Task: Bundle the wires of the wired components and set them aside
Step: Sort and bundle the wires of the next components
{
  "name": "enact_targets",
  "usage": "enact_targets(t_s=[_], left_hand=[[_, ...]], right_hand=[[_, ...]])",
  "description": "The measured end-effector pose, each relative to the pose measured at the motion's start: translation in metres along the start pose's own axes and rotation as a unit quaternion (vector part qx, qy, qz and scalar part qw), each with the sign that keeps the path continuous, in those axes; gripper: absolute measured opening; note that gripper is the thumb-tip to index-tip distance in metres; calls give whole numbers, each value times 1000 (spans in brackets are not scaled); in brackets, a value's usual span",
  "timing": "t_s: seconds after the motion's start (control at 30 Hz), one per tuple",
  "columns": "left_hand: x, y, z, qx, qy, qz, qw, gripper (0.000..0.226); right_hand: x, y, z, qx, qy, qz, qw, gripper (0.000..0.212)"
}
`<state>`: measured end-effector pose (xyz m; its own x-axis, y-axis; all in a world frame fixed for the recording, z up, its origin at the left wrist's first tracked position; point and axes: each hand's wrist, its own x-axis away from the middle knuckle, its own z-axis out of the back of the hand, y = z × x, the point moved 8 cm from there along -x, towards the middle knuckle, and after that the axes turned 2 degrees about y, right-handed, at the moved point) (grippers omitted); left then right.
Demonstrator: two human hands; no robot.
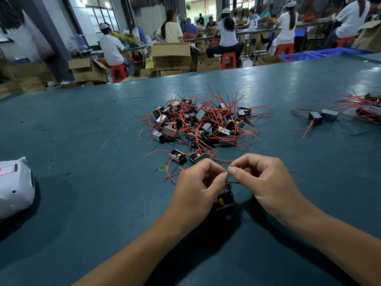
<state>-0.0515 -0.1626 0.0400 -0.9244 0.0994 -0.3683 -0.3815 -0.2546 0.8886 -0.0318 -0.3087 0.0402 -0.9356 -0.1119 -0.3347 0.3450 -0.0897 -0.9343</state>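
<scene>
**Wire ends pinched above the hanging component; band lies to my left**

My left hand (201, 180) and right hand (258, 176) meet fingertip to fingertip over the near part of the green table (82, 124). Both are curled and pinching the thin wires (234, 182) of one wired component (223, 200). A short black lead shows just below my right thumb; red wire shows between the fingers and trails away to the left past my left knuckles.

The component sits directly beneath the pinch, tucked under my left palm and partly hidden by it. I cannot tell whether it hangs free or touches the table. Its wires run upward from its body to my fingertips, so the long axis of the strand is near vertical here.

The relation that matters: a yellow rubber band (162, 168) lies flat on the table to the left of my left hand, near it but apart. My left hand is the closer one. I judge that the right hand would need to hold the gathered wires alone before the left can reach for it.

The pile of unbundled components (198, 122) lies straight ahead, beyond both hands. A second group of components (350, 110) lies well apart at far right; whether those are bundled, I cannot tell.
</scene>
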Motion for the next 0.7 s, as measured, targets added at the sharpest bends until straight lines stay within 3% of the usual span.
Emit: enact_targets(t_s=[0.17, 0.37, 0.57, 0.7], left_hand=[[-2, 23, 13, -96, 38, -82, 991, 5], [-2, 44, 15, -248, 9, -186, 951, 8], [-4, 41, 14, -257, -15, -165, 952, 12], [-5, 28, 13, -192, -54, -83, 976, 13]], right_hand=[[4, -10, -4, 45, -36, 36, 998, 9], [7, -19, -8, 97, -60, 69, 991, 9], [9, -30, -11, 158, -63, 115, 979, 15], [12, -43, -14, 219, -64, 168, 959, 7]])
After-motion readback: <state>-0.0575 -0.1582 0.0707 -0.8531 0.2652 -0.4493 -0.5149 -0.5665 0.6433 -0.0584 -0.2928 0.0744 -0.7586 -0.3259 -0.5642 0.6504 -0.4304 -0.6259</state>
